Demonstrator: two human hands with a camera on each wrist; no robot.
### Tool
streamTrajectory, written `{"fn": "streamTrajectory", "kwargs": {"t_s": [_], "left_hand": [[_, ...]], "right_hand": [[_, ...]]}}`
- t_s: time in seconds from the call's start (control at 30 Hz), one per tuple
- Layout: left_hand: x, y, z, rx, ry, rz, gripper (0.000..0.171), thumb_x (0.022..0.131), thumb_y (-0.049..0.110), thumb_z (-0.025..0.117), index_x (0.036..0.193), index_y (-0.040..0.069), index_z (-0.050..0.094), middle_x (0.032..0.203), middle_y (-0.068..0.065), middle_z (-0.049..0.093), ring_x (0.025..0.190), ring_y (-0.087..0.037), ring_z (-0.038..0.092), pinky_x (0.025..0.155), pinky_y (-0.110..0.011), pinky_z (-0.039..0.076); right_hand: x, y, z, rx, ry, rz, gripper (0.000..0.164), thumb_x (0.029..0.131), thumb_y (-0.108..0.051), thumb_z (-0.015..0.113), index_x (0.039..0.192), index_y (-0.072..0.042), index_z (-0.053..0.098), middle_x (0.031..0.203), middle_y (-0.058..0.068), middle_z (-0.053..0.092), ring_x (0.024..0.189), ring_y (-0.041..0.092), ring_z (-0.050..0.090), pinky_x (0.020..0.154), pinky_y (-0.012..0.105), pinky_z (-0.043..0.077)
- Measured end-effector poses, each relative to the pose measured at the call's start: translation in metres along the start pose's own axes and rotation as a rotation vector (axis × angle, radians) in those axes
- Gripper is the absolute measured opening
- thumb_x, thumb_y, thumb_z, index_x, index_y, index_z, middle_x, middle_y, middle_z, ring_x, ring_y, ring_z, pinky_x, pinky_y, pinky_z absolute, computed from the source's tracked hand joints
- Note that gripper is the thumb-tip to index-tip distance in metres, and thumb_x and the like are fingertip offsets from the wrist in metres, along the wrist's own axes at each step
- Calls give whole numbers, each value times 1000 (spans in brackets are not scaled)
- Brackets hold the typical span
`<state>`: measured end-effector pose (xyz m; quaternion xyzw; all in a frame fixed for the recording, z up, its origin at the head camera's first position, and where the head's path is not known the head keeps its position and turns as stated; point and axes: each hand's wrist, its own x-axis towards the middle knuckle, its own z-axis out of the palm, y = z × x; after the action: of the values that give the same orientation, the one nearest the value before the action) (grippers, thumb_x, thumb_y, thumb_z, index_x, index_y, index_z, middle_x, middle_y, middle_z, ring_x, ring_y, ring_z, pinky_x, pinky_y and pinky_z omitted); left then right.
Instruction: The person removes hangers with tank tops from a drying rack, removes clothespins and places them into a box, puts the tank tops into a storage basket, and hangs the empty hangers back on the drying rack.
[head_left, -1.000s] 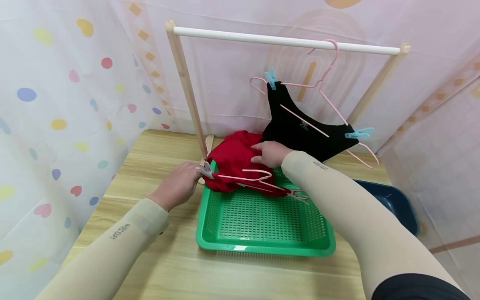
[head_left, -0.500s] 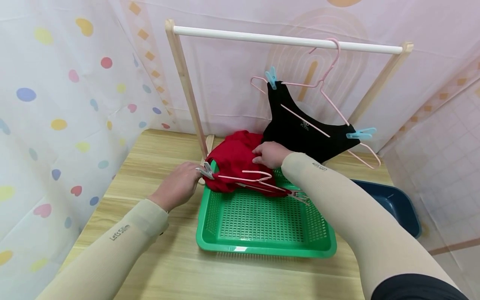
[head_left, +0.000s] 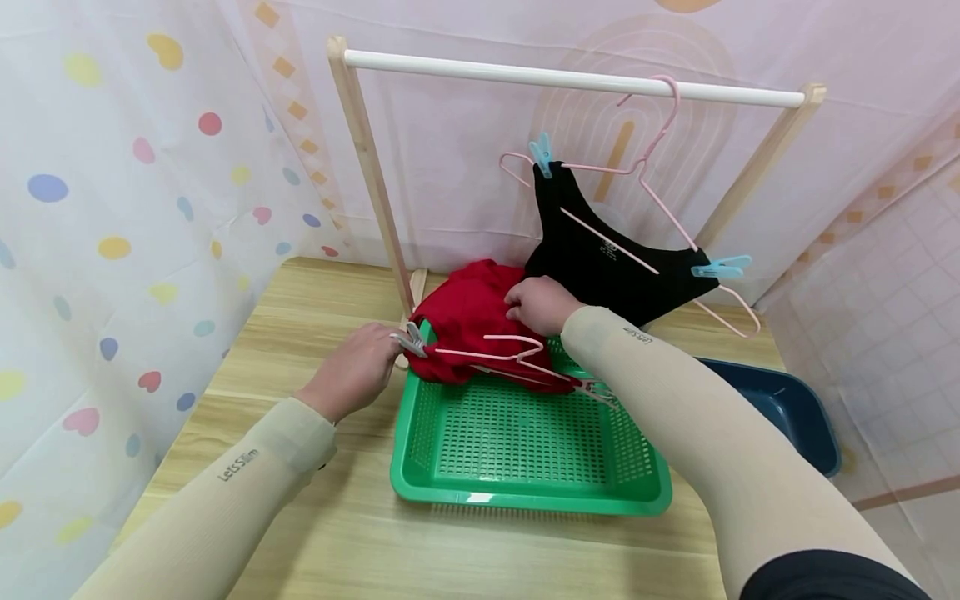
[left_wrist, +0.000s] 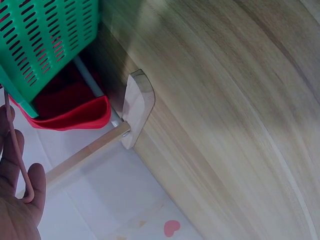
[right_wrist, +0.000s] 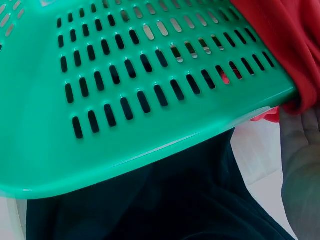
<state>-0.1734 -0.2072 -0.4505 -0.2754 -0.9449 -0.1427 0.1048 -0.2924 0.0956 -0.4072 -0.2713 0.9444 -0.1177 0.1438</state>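
Curling tighter now: right hand (head_left: 544, 305) at red garment (head_left: 467, 310), over green basket (head_left: 532, 502); hold on cloth unclear. Left hand (head_left: 354, 367), beside basket: curled round pink hanger (left_wrist: 18, 155).

This looks like a small laundry corner for drying clothes; whether it lies inside a home cannot be told. Printed curtains (head_left: 150, 333) enclose it, with dots and hearts at nine o'clock in the head view and a pale rainbow at one. A wood-grain worktop (head_left: 337, 533) carries a drying rack (head_left: 562, 78) spanning eleven to two, where a black garment (head_left: 592, 267) hangs from a pink hanger (head_left: 671, 218) by blue clothes pegs (head_left: 722, 267). A red garment (head_left: 468, 308) lies partly over a green laundry basket (head_left: 540, 502); a navy basin (head_left: 787, 408) sits towards four.
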Motion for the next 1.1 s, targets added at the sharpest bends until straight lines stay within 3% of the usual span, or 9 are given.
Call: {"fn": "streamTrajectory", "kwargs": {"t_s": [0.23,0.73,0.97,1.1], "left_hand": [[1,0,0,-21,40,27,17,106,5,57,113,4,72,119,-12,77,112,-33,68,103,-49,54],[-2,-3,4,-14,99,39,14,103,2,59,109,3,73,116,-13,78,107,-33,68,100,-48,54],[-2,1,1,-15,104,11,15,103,0,59,108,1,73,115,-15,78,104,-34,67,98,-48,53],[-1,4,-1,-14,90,-11,16,104,2,58,109,1,73,116,-15,78,102,-33,66,96,-47,53]], "right_hand": [[-6,-4,-3,61,82,12,30,105,-20,66,132,-11,74,132,6,74,123,25,68,109,40,52],[-32,-13,-27,196,184,40,28,105,-22,66,131,-13,74,129,6,75,118,22,65,104,40,54],[-45,-19,-36,273,221,24,27,105,-23,67,130,-15,74,125,4,74,96,20,63,85,35,54],[-51,-22,-44,305,271,9,26,104,-22,68,128,-16,75,125,4,74,97,20,62,83,34,53]]}}
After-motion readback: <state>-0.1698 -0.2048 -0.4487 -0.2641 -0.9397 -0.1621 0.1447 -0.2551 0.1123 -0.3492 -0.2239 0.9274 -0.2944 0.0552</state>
